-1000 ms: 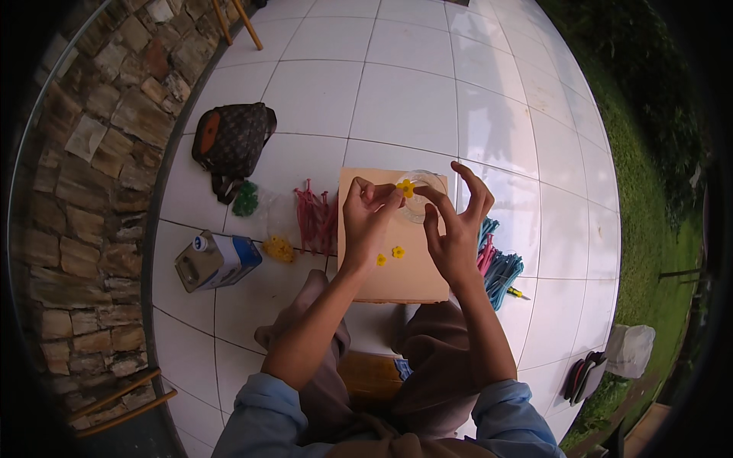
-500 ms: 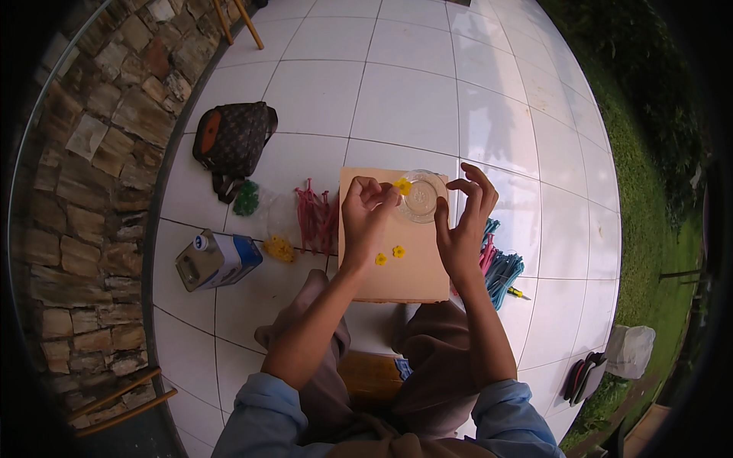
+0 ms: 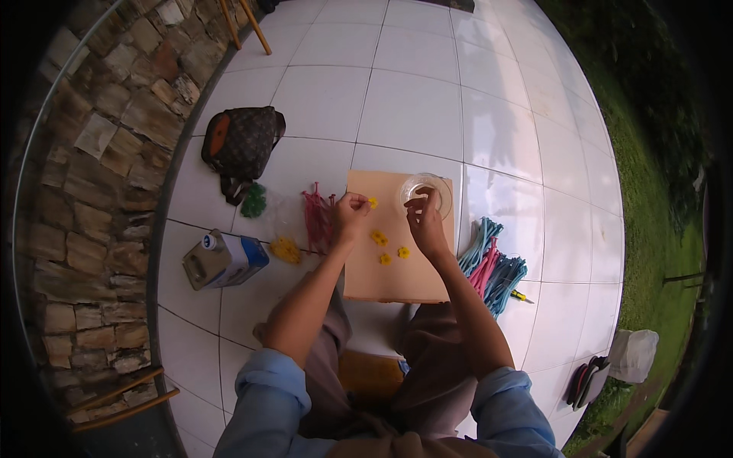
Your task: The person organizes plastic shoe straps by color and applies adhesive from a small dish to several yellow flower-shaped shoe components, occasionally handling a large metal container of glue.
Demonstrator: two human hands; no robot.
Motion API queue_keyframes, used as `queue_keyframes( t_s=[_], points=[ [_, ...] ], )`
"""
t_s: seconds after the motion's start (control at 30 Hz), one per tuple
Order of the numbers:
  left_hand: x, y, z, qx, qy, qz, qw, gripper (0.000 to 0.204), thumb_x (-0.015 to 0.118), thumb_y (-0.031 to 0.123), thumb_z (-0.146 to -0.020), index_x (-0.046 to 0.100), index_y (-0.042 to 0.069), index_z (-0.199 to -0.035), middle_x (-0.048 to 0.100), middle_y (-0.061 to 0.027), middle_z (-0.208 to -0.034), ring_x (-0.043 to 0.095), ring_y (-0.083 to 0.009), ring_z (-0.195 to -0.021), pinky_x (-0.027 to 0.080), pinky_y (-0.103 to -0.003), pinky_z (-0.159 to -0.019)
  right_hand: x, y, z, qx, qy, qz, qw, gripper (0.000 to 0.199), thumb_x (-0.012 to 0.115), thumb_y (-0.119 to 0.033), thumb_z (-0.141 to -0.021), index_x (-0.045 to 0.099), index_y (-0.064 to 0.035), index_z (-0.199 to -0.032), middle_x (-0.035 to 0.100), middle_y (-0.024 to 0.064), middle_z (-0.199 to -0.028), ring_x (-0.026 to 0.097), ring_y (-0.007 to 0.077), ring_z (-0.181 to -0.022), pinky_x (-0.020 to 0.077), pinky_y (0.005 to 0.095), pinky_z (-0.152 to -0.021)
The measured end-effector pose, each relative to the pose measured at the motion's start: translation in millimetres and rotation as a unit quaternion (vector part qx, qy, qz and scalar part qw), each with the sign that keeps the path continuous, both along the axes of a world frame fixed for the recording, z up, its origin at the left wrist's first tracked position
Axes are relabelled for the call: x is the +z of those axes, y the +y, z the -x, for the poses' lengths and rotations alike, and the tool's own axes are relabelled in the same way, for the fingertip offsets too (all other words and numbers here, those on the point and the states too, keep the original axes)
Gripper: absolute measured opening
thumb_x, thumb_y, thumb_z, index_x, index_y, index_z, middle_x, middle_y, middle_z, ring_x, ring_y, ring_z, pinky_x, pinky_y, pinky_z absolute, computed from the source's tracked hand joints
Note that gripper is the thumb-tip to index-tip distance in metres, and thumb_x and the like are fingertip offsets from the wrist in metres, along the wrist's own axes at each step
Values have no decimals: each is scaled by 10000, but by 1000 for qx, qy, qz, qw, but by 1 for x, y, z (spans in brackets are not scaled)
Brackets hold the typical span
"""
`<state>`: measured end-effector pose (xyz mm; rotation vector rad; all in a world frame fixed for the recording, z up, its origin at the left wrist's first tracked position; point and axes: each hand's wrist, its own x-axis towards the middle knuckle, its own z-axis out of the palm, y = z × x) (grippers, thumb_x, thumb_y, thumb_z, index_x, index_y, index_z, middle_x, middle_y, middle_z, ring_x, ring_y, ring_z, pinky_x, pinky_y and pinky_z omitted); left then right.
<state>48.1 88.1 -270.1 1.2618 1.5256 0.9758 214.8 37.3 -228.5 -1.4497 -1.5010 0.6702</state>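
While my left hand (image 3: pixel 350 216) pinches a small yellow flower (image 3: pixel 372 202) over the tan board (image 3: pixel 397 275), my right hand's (image 3: pixel 424 221) fingers close narrowly at the clear cup (image 3: pixel 427 192), so I judge careful placing comes next.

Both forearms reach forward from rolled blue sleeves. The left hand (image 3: pixel 350 216) is pinched, fingertips together. The right hand (image 3: pixel 426 223) curls, fingers bent downward

Small yellow flower (image 3: pixel 372 202) pinched above tan board (image 3: pixel 397 278), clear dish (image 3: pixel 427 195) beside.
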Motion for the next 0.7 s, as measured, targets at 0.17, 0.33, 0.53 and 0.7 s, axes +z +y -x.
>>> queue_keyframes(
  t_s=[0.17,0.33,0.53,0.7],
  points=[
    [4,-1,-21,12,62,-48,997,123,662,69,-742,626,9,-843,657,-95,-782,643,-173,-705,500,-278,-644,-17,17,31,37,32,38,998,385,376,122,-753,302,31,-1119,534,253,-978,568,365,-871,472,401,-750],
    [-1,-3,-19,1,140,-112,984,120,649,42,-739,639,13,-855,643,-120,-797,642,-215,-716,502,-296,-652,-29,20,40,22,30,111,993,449,341,143,-702,295,47,-1138,476,291,-1088,509,400,-1001,419,427,-859],
    [37,-7,-4,69,168,-172,968,116,595,90,-806,590,39,-910,610,-105,-803,599,-234,-668,471,-329,-611,-6,21,46,-54,-49,-23,997,278,591,-46,-801,384,31,-970,424,140,-879,483,248,-724,437,345,-646],
    [116,-19,32,93,-16,-145,985,138,572,151,-859,564,32,-928,588,-66,-726,568,-163,-615,447,-277,-568,43,21,65,-40,-12,-39,998,207,611,-92,-831,448,31,-858,450,125,-841,516,208,-608,435,325,-564]
  ],
)
